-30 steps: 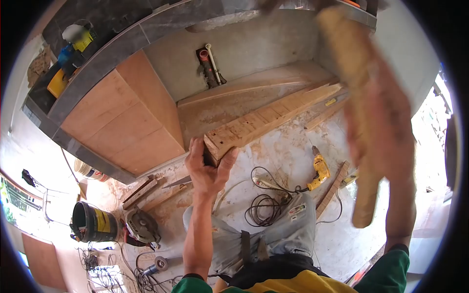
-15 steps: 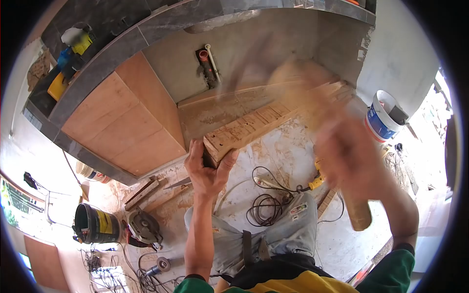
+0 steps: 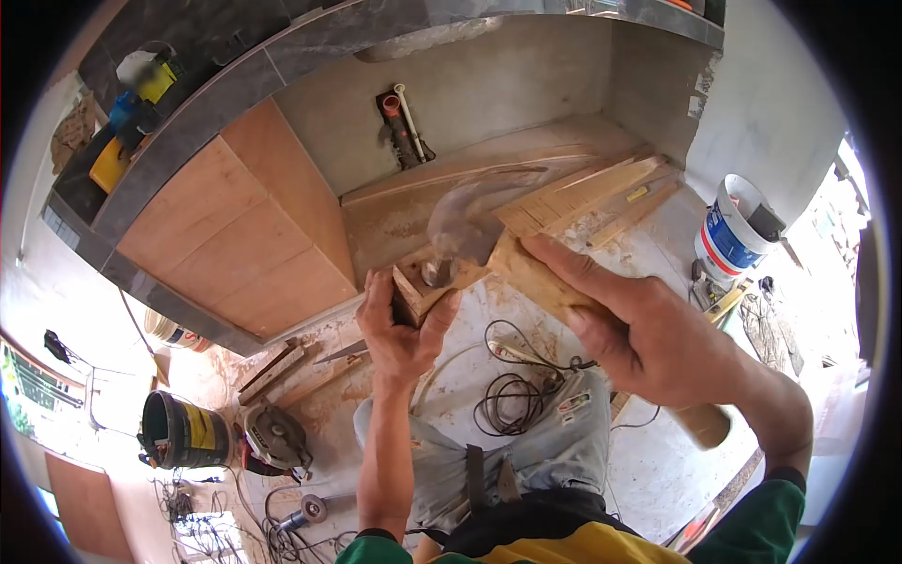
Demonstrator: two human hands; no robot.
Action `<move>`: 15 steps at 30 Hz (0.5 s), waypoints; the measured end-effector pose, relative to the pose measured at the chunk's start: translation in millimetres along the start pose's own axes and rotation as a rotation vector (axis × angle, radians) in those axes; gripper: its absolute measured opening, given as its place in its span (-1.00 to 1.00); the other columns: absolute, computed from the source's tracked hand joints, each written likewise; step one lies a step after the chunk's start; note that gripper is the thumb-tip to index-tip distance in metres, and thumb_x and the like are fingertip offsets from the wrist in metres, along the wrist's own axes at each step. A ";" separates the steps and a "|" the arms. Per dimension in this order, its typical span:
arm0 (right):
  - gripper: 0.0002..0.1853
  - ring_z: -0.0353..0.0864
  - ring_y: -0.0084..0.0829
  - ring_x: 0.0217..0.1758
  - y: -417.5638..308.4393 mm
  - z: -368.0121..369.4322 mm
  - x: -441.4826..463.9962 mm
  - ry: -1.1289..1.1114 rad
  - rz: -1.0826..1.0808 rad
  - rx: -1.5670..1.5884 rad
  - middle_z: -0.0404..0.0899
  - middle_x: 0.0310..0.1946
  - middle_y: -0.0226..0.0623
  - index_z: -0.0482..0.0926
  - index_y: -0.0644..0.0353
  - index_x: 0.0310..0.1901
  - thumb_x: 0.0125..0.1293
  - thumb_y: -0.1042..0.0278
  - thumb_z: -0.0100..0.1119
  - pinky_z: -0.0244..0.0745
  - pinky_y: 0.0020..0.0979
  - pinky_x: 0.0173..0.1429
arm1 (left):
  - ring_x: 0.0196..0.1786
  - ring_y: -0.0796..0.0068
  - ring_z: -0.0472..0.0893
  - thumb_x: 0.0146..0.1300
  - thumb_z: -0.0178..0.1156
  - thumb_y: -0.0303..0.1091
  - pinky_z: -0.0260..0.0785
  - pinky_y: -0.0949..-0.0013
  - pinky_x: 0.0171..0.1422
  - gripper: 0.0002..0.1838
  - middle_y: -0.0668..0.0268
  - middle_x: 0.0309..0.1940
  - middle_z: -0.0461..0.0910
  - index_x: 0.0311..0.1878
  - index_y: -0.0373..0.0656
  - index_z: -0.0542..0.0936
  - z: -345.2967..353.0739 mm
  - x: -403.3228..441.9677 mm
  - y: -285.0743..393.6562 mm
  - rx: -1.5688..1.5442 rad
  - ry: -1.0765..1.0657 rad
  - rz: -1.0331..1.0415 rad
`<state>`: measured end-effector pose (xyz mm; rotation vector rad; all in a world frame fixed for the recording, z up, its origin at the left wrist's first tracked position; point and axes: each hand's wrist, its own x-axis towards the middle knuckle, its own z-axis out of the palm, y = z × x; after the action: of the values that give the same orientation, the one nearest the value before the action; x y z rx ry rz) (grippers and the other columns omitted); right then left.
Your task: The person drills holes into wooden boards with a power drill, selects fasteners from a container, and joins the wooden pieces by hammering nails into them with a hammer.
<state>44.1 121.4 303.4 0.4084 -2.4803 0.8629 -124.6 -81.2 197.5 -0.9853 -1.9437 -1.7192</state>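
In the head view, my left hand point(image 3: 402, 343) grips the near end of a thick wooden timber point(image 3: 425, 299), with thumb and fingers on opposite sides. My right hand point(image 3: 662, 334) is wrapped around the wooden handle of a hammer point(image 3: 536, 277), its thumb lying along the handle. Smeared by motion, the hammer's metal head is over the timber's near end, close to my left fingers. Whether the head touches the wood I cannot tell. The hammer covers much of the timber's middle.
Planks point(image 3: 601, 193) lie beyond the hammer. A coiled black cord point(image 3: 512, 404) is on the floor before my knees. To the left are a circular saw point(image 3: 277, 437), a dark bucket point(image 3: 211, 434) and an angle grinder point(image 3: 305, 512). A white bucket point(image 3: 723, 240) stands at right.
My right hand and the hammer have come down from a blurred, raised position, bringing the head to the timber's near end. My left hand keeps its grip there.
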 end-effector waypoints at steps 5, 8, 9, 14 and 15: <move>-0.47 0.38 -0.70 -0.67 -26.0 -38.6 13.2 -0.069 0.205 0.064 0.66 -0.44 -0.35 0.28 0.07 0.52 0.60 0.15 -0.11 0.33 -0.60 -0.56 | -0.21 0.27 0.59 0.07 0.54 -0.22 0.44 0.30 -0.10 -0.49 0.15 -0.21 0.59 0.01 -0.29 0.59 3.9 -0.6 2.2 -0.043 0.010 0.030; -0.46 0.35 -0.71 -0.69 -34.7 -48.3 23.6 0.219 0.186 0.123 0.55 -0.54 -0.42 0.27 0.05 0.52 0.60 0.11 -0.11 0.33 -0.57 -0.59 | -0.21 0.26 0.59 0.08 0.53 -0.21 0.44 0.29 -0.09 -0.49 0.15 -0.22 0.59 0.01 -0.30 0.59 2.3 -2.5 5.9 -0.030 0.002 0.000; -0.46 0.34 -0.71 -0.70 -35.7 -49.6 24.1 0.319 0.179 0.143 0.51 -0.58 -0.44 0.27 0.05 0.52 0.60 0.09 -0.10 0.33 -0.56 -0.59 | -0.21 0.26 0.59 0.08 0.53 -0.21 0.44 0.29 -0.09 -0.49 0.15 -0.22 0.59 0.01 -0.30 0.59 1.2 -1.9 4.3 -0.028 0.002 0.003; -0.45 0.41 -0.66 -0.65 -11.3 -40.6 0.0 0.106 0.336 0.175 0.55 -0.51 -0.41 0.28 0.06 0.52 0.60 0.06 -0.10 0.40 -0.51 -0.51 | -0.14 0.54 0.60 0.20 0.49 -0.11 0.47 0.42 -0.02 -0.44 0.26 -0.17 0.66 0.05 -0.36 0.55 -5.2 4.3 -5.1 0.149 -0.041 0.114; -0.46 0.46 -0.60 -0.62 1.0 -29.5 -4.5 0.043 0.290 0.140 0.57 -0.51 -0.36 0.28 0.06 0.52 0.60 0.09 -0.09 0.44 -0.46 -0.45 | -0.14 0.54 0.60 0.20 0.49 -0.11 0.47 0.42 -0.02 -0.44 0.26 -0.17 0.66 0.05 -0.36 0.55 -7.4 4.9 -6.0 0.156 -0.046 0.123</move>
<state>57.5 141.7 320.9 0.0740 -2.4837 1.1517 -133.6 -87.1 198.0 -1.0716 -1.9681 -1.4667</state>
